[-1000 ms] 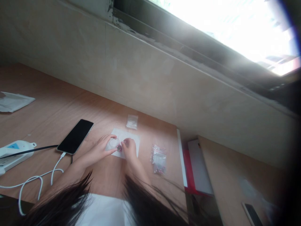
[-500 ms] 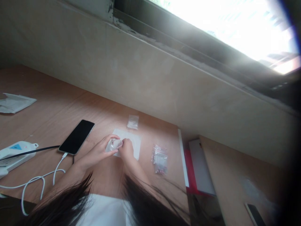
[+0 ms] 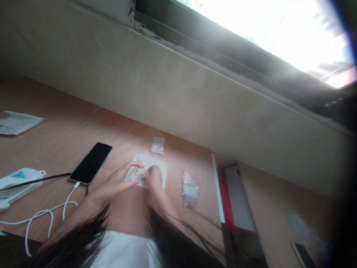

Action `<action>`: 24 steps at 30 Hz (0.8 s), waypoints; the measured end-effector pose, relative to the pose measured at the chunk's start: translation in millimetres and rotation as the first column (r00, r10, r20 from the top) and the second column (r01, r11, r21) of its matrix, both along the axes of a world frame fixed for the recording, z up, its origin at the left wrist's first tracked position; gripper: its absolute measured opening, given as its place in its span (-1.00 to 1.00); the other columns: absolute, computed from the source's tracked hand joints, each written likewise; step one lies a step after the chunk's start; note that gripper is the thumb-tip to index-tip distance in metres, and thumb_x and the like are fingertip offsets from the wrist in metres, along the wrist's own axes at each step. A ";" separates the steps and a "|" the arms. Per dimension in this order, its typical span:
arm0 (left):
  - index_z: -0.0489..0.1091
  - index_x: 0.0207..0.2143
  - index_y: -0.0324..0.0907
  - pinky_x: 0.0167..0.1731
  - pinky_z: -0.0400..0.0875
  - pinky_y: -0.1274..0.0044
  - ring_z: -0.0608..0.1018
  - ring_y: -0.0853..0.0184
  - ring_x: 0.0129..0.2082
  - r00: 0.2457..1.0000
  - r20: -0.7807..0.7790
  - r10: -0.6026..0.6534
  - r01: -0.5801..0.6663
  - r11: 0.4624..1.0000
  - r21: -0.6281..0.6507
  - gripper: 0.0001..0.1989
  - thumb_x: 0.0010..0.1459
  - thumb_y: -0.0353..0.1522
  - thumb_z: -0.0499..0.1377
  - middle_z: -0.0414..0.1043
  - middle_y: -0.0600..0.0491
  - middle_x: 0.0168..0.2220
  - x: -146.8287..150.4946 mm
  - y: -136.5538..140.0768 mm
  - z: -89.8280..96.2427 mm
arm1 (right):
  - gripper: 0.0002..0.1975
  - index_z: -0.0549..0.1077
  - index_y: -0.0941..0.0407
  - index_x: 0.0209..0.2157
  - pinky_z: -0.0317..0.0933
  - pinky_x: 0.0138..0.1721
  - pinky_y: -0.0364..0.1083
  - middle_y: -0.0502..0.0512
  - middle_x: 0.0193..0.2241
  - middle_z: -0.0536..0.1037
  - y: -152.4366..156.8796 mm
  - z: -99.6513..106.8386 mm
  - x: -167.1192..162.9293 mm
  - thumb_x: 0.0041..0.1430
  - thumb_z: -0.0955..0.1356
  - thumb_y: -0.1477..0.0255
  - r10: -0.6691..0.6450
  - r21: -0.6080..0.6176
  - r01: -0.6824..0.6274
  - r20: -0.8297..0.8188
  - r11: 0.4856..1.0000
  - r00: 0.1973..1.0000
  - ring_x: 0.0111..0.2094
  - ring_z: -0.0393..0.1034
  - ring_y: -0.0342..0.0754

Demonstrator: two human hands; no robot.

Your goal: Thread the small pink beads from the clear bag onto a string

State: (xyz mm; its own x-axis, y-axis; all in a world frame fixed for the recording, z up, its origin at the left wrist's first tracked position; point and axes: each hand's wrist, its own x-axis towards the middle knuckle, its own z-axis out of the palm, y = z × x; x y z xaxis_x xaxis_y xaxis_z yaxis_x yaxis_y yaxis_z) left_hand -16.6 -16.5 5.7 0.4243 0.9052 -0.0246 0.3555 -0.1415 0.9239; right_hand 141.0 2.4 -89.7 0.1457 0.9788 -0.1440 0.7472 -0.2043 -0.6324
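Observation:
My left hand (image 3: 129, 175) curls around a small, clear, rounded plastic piece (image 3: 137, 173), thumb on the near side and fingers on the far side. Reddish specks show in it; whether it is a dish or a bag I cannot tell. At its right edge, my right hand (image 3: 154, 176) is closed with the fingertips pinched together. Whatever those fingertips hold is too small or hidden. Beneath both hands lies a white paper sheet (image 3: 162, 167). Just beyond the sheet is a small clear zip bag (image 3: 158, 145).
Several clear bags with red bits (image 3: 191, 190) lie to the right. A phone (image 3: 91, 163) with a white charging cable (image 3: 68, 199) rests at left, near a white power strip (image 3: 21, 180). A white packet (image 3: 21, 122) lies far left. Behind the table (image 3: 69, 123) rises a wall.
My right hand has shifted slightly right and its wrist has turned a little. The clear piece in my left hand now lies flatter, with its rounded outline more visible.

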 end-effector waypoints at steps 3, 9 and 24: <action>0.17 -0.08 -0.10 0.03 0.08 0.46 0.24 0.30 0.00 1.000 -0.002 -0.001 0.001 1.000 -0.011 -0.62 -0.01 -0.33 0.10 0.20 0.06 -0.03 0.6 0.0 -0.6 | -0.93 0.28 0.18 -0.60 0.02 -0.56 -0.20 0.09 -0.60 0.32 -0.2 -5.1 5.5 -0.10 0.23 0.51 -0.049 0.014 0.049 -0.054 0.999 0.997 -0.53 0.21 -0.11; 0.17 -0.10 -0.10 -0.01 0.13 0.46 0.28 0.29 -0.04 0.999 0.038 0.018 -0.015 0.997 -0.077 -0.61 -0.03 -0.31 0.12 0.22 0.05 -0.06 4.0 -1.5 4.0 | -0.96 0.28 0.18 -0.56 0.08 -0.51 -0.18 0.10 -0.55 0.34 -3.1 -5.3 10.8 -0.12 0.22 0.52 -0.090 0.034 0.095 -0.134 0.995 0.987 -0.49 0.23 -0.10; 0.10 -0.18 -0.16 -0.21 0.26 0.52 0.35 0.37 -0.22 0.988 0.114 0.100 -0.082 0.985 -0.150 -0.60 -0.05 -0.24 0.15 0.22 0.05 -0.22 35.1 -1.9 -22.2 | -0.84 0.31 0.20 -0.35 0.15 -0.31 -0.16 0.05 -0.39 0.38 -50.2 63.0 0.3 -0.03 0.19 0.54 0.047 0.112 0.025 -0.598 0.993 0.800 -0.35 0.26 -0.14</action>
State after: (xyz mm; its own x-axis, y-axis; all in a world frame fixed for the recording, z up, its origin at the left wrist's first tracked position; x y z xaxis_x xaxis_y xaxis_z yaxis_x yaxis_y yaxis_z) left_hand 18.5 -18.4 -16.5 0.3482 0.9308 -0.1114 0.2451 0.0244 0.9692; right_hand 141.3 -47.8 -26.7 0.0550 0.9943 -0.0913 0.2131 -0.1011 -0.9718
